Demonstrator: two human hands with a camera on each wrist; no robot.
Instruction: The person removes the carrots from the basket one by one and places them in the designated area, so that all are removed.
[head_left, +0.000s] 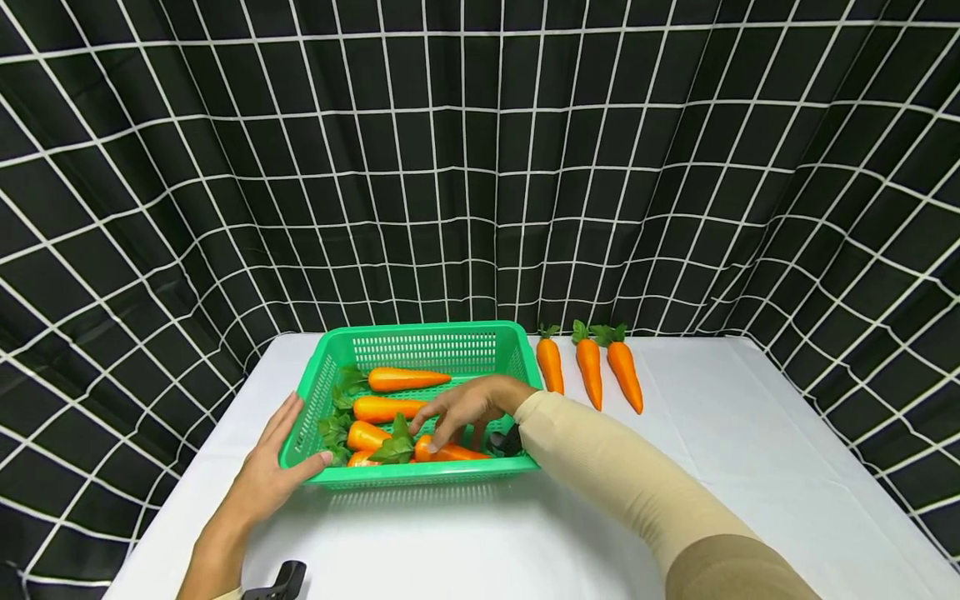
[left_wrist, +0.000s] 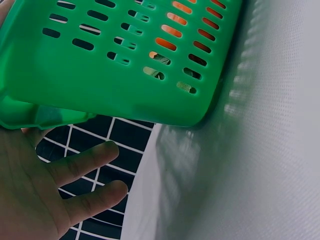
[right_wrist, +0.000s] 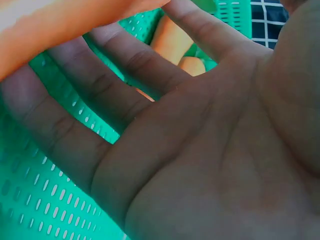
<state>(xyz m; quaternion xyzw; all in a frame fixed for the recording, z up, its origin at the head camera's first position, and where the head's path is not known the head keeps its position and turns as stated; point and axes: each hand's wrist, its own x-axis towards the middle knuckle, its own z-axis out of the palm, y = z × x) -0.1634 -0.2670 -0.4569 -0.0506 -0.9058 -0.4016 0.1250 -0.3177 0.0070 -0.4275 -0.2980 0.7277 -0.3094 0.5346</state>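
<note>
A green perforated basket holds several carrots with leafy tops. My left hand rests at its front left corner, thumb over the rim and fingers along the outer left wall. Below the basket's wall in the left wrist view, two fingers of that hand stand straight and spread. Inside the basket, my right hand holds a carrot near the front wall, thumb at its thick end. The right wrist view shows this carrot lying across fingertips of the right hand.
Two carrots, one upper and one lower, lie crosswise behind the right hand. Three more, left, middle and right, lie in a row on the white table beside the basket. A black gridded curtain surrounds the table.
</note>
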